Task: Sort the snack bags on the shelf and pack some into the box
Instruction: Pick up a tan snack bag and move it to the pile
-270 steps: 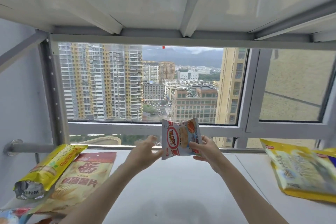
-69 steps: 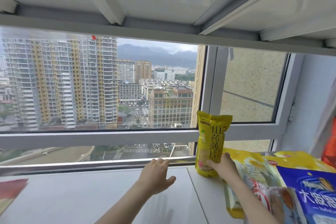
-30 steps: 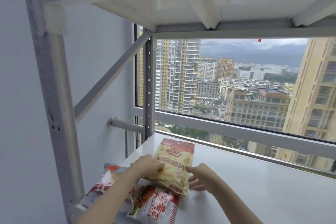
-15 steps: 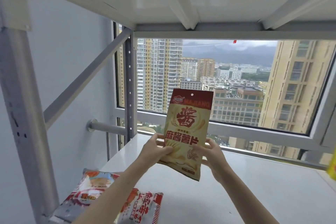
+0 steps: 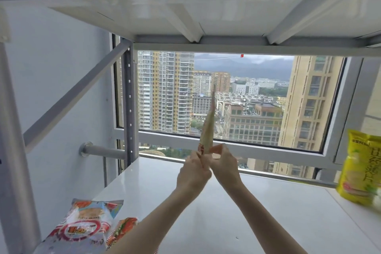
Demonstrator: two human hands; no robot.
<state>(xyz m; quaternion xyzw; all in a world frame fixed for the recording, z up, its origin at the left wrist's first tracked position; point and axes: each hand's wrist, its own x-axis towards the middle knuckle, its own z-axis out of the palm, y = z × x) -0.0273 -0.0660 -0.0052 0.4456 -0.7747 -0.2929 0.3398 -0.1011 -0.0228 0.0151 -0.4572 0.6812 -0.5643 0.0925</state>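
Observation:
A tan chip bag with a red top (image 5: 207, 128) stands upright above the white shelf (image 5: 257, 212), turned edge-on to me so it looks thin. My left hand (image 5: 193, 173) and my right hand (image 5: 223, 163) both grip its bottom end, pressed close together. A red-and-white snack bag (image 5: 84, 227) lies at the shelf's near left corner, with another red bag (image 5: 121, 231) beside it. A yellow bag (image 5: 360, 169) stands at the right edge. No box is in view.
The shelf's grey upright post (image 5: 128, 105) and a diagonal brace (image 5: 76, 95) stand at the left. Another shelf board (image 5: 206, 16) hangs low overhead. A window (image 5: 247, 99) and a rail run along the back.
The tan bag has been turned from face-on to edge-on, and both hands have closed in together at its bottom. My view has swung slightly right, bringing the yellow bag in.

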